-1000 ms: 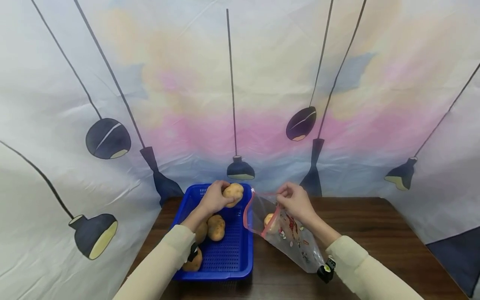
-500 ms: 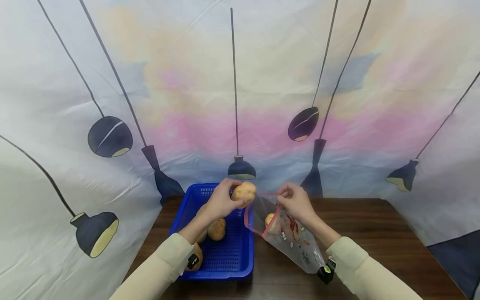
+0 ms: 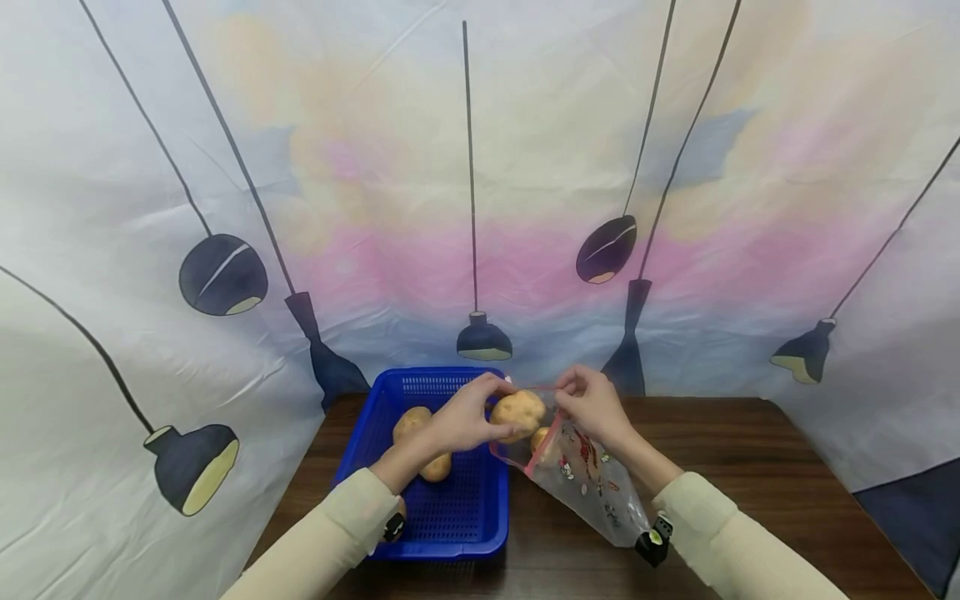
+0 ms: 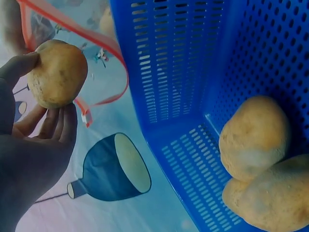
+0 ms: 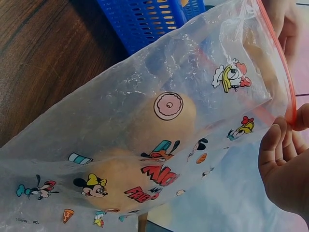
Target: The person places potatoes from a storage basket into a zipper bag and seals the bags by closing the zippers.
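Between thumb and fingers my left hand [image 3: 467, 415] grips a potato [image 3: 519, 413] at the mouth of a clear zip bag [image 3: 592, 483] with a red rim and cartoon prints. My right hand [image 3: 592, 403] pinches the bag's rim and holds the mouth apart. Through the plastic in the right wrist view, potatoes [image 5: 161, 121] show inside the bag. Left of the bag stands a blue basket [image 3: 501, 521] with several potatoes; in the left wrist view one potato [image 4: 256, 137] leans by the perforated wall. My left forearm partly hides another potato near the basket's front.
Basket and bag are on a dark brown wooden table [image 3: 720, 450]. Behind the table hangs a cloth backdrop [image 3: 540, 167] printed with lamps. The basket's right wall stands close beside the bag's mouth.
My left hand has moved right and slightly down with the potato, from above the basket to the bag's mouth. My right hand keeps its pinch on the rim, nearly still.
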